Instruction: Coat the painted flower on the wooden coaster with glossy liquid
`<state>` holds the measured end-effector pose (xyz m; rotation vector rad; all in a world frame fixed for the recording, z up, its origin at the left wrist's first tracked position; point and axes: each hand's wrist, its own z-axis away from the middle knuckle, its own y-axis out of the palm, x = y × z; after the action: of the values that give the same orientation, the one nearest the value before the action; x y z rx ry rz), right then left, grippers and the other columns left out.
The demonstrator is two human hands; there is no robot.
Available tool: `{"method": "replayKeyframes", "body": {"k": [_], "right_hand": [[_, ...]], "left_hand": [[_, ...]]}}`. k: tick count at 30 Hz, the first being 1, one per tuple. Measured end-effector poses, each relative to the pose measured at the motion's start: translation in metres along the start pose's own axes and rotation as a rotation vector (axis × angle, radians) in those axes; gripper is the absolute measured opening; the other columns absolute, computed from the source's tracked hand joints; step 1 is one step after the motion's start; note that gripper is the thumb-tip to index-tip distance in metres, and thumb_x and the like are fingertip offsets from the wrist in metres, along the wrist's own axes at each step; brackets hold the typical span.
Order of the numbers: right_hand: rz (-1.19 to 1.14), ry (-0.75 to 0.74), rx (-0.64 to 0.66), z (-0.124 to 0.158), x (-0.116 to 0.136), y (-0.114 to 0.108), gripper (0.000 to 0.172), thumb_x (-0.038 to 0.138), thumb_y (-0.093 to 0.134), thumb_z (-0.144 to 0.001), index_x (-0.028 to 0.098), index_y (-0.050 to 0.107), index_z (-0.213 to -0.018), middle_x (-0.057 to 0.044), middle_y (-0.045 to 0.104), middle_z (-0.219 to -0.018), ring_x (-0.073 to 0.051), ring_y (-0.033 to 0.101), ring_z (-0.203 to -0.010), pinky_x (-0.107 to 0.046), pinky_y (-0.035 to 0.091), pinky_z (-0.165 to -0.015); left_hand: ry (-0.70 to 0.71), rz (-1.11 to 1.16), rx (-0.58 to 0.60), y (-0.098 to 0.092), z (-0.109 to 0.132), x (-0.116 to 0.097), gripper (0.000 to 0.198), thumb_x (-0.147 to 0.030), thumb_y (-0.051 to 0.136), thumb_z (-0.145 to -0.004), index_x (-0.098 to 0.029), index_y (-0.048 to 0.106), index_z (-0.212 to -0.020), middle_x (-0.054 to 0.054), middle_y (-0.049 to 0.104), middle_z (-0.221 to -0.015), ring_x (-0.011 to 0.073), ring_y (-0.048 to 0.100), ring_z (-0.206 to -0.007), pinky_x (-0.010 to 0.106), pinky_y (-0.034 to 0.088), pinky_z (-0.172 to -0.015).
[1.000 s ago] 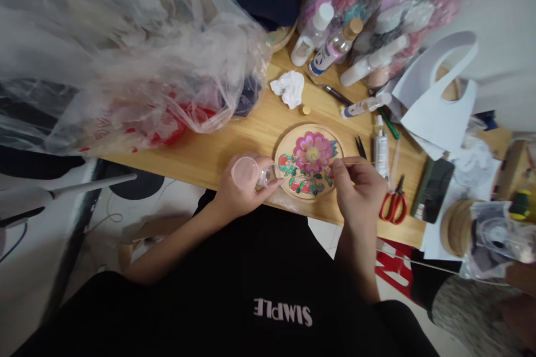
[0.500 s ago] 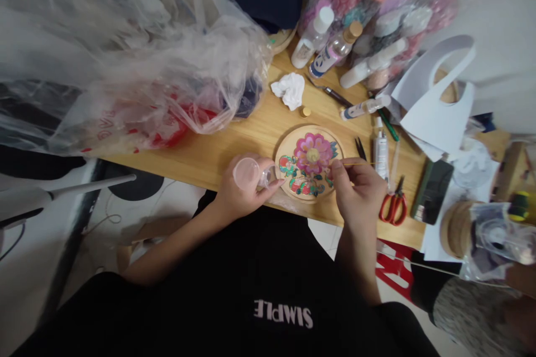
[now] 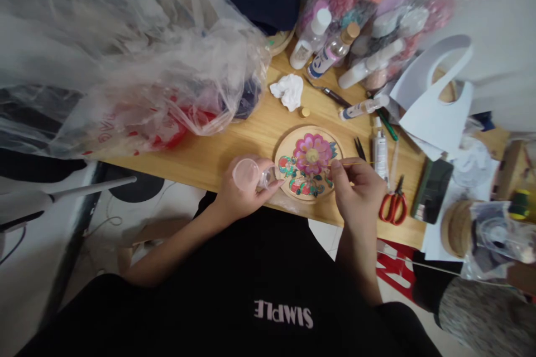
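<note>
Flower point(image 3: 312, 152) already coloured, just beside the right hand point(image 3: 359, 188) pinching a thin stick point(image 3: 363, 163); left hand point(image 3: 235, 194) gripping a clear cup point(image 3: 245, 174); what remains, can't tell.

The right hand point(image 3: 360, 187) covers part of the round wooden plaque's point(image 3: 288, 142) right edge; the tip of its thin yellow stick point(image 3: 350, 164) is too fine to discern. The white tube's point(image 3: 381, 153) print is illegible — too small — and a plastic bag point(image 3: 125, 39) runs past the left edge.
</note>
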<state>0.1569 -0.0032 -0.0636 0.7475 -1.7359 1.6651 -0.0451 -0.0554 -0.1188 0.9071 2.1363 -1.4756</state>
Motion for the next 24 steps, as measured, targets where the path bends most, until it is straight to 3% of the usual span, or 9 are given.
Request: {"method": "replayKeyframes", "body": {"k": [24], "right_hand": [[0.014,0.042,0.020,0.0000,0.0004,0.0020,0.022,0.037,0.063,-0.081,0.019,0.064,-0.068,0.002,0.062,-0.056,-0.011,0.054,-0.048,-0.025,0.042,-0.046]], "left_hand": [[-0.003,-0.011,-0.022,-0.0006,-0.0015,-0.0019,0.024,-0.044,0.059,-0.090,-0.019,0.059,-0.088,0.002,0.064,-0.071,0.0166,0.063,-0.071,0.032,0.051,-0.067]]}}
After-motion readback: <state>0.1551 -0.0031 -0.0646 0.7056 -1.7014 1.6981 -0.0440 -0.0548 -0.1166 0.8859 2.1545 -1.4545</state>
